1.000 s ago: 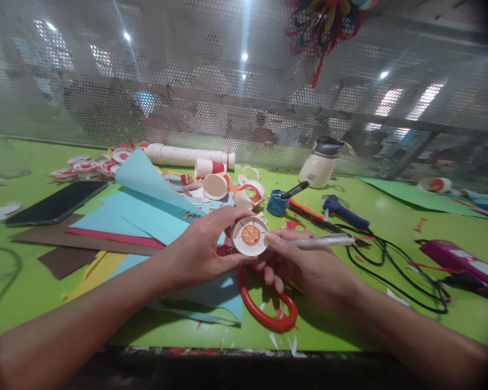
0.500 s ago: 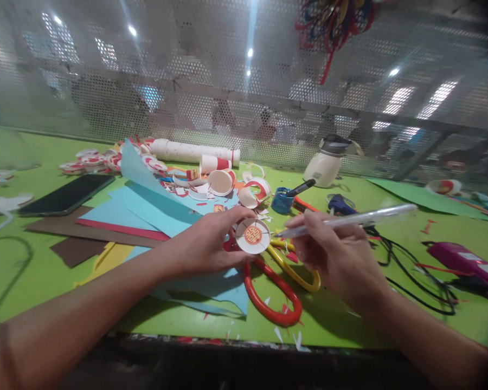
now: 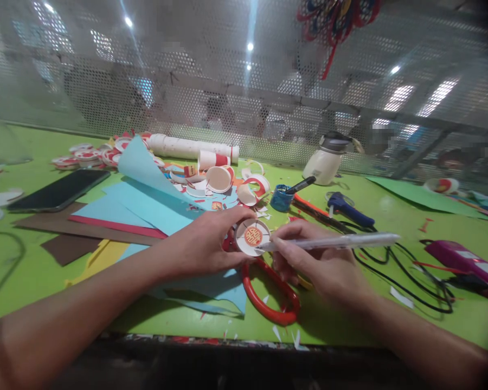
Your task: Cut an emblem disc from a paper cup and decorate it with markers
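My left hand curls its thumb and fingers around a small white paper cup, round face toward me. An orange printed emblem and a few thin dark lines mark that face. A clear-barrelled pen is pinched in my right hand, its tip at the lower right of the cup's face, close to the emblem. Just under the hands lies a thick red loop handle, like that of scissors. A yellow one is mostly hidden behind my right hand.
Blue paper sheets and a black phone lie left. Cut cups, a stacked cup tube and a blue pot stand behind. A jug, a blue-handled tool, cables and a magenta device are right.
My right hand has moved left, bringing the pen tip from beside the cup onto its face. The pen now lies flatter. My left hand keeps its hold on the cup.
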The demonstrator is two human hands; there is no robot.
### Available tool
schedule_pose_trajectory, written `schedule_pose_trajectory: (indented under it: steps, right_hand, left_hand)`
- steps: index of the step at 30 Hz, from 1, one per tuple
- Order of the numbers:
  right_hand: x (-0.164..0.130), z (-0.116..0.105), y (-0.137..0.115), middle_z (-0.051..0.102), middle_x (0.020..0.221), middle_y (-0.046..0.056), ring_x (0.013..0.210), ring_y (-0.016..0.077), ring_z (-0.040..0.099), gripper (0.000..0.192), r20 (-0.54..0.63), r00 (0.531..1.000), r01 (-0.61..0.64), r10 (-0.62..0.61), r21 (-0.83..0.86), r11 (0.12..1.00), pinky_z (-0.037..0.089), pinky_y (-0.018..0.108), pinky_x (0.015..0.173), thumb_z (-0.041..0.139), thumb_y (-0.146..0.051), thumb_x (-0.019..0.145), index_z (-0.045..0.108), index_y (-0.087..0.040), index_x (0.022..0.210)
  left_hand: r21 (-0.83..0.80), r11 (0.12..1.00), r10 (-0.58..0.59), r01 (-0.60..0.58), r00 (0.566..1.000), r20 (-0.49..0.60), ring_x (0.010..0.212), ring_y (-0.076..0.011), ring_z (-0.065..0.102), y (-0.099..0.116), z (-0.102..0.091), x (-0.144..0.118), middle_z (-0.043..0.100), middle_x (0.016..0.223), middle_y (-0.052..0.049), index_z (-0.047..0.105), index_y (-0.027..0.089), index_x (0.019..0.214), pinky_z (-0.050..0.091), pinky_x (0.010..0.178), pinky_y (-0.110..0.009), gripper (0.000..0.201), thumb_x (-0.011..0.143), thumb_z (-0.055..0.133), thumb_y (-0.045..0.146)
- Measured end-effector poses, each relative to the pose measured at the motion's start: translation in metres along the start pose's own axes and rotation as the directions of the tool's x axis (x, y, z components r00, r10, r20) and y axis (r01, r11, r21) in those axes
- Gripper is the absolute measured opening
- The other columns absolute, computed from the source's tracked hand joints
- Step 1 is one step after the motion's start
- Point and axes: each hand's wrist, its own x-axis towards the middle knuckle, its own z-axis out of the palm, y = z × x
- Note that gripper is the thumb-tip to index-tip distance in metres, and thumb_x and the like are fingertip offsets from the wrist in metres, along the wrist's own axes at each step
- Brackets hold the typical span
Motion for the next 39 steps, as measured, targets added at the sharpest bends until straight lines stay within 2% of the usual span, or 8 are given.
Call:
schedule_pose_trajectory:
  steps: [9,27,39]
  right_hand:
    - [-0.0023,0.0007,-0.0033,0.063,0.057,-0.002,0.045,0.0088,0.055,0.016,0.004,1.0,0.022,-0.022,-0.039,0.999,0.045,0.019,0.043,0.064,-0.034,0.087,0.063,-0.019,0.086]
    - [-0.0045,0.0038,-0.0067,0.063,0.058,-0.001,0.045,0.0093,0.058,0.015,-0.02,0.999,0.032,-0.034,-0.087,0.996,0.046,0.019,0.042,0.063,-0.032,0.087,0.062,-0.018,0.084]
    - [-0.0034,0.006,-0.0091,0.062,0.057,-0.002,0.044,0.0085,0.056,0.014,-0.048,0.998,0.035,-0.042,-0.136,0.99,0.044,0.018,0.039,0.063,-0.031,0.086,0.063,-0.017,0.083]
  left_hand:
    - [-0.035,0.999,-0.03,0.03,1.0,-0.001,0.086,-0.0176,0.064,0.0048,-0.0018,0.0003,0.068,0.101,-0.004,0.053,0.017,0.116,0.049,0.074,-0.028,0.043,0.079,0.069,0.033]
    - [-0.013,0.999,-0.037,0.036,0.999,-0.017,0.092,-0.0193,0.063,0.0068,-0.0037,0.0003,0.068,0.106,-0.005,0.053,0.017,0.116,0.048,0.078,-0.031,0.045,0.077,0.071,0.031]
    - [-0.028,0.998,-0.064,0.063,0.998,-0.024,0.086,-0.0184,0.063,0.008,-0.0026,0.0003,0.068,0.102,-0.005,0.054,0.017,0.115,0.05,0.072,-0.029,0.045,0.076,0.071,0.032]
